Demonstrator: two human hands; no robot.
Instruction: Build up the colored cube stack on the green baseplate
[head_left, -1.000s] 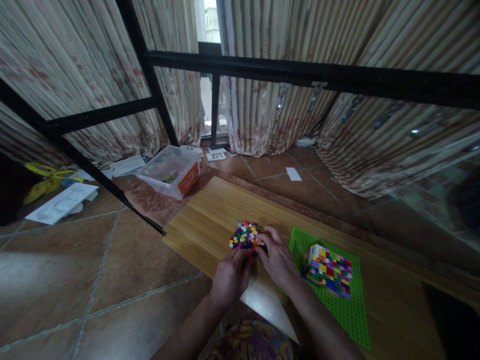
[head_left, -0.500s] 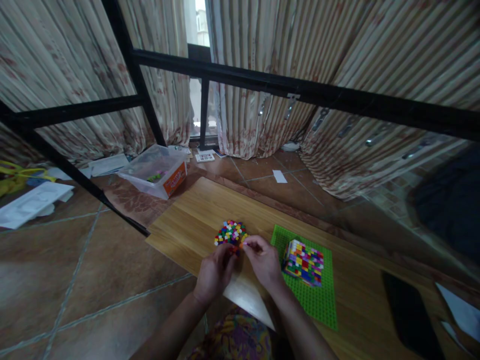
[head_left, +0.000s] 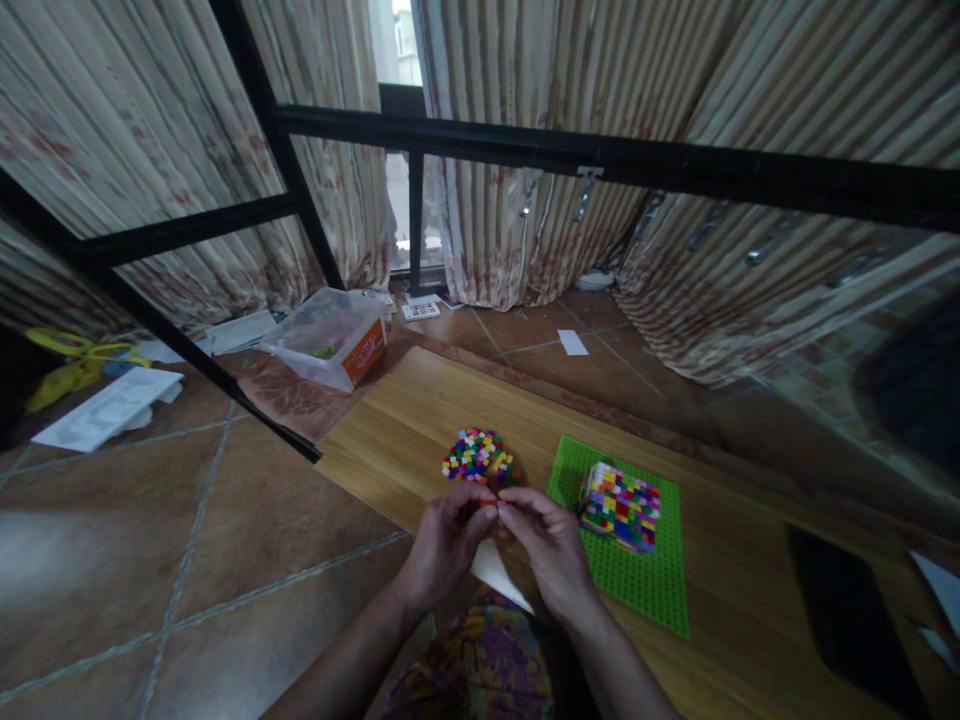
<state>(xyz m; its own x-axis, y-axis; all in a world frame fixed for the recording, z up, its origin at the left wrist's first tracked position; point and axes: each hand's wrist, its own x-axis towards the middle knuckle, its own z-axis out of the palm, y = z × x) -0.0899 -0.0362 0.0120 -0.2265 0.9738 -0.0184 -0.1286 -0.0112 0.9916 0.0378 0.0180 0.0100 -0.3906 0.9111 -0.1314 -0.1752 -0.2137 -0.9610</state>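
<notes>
1. A small red piece (head_left: 487,503) is pinched between the fingertips of the left hand (head_left: 444,545) and the right hand (head_left: 551,545), held just above the near edge of the wooden board (head_left: 390,440); both hands are closed down to a fingertip pinch around it.
2. The pile of loose coloured bricks (head_left: 478,458) lies just beyond the hands, untouched.
3. The multicoloured block (head_left: 619,505) stands on the green baseplate (head_left: 645,585), to the right of the hands and apart from them.
4. The piece is tiny and largely hidden – its exact shape cannot be told.
5. The piece is best kept low over the board, so a slip is caught, with pressure applied squarely – not at an angle.
</notes>
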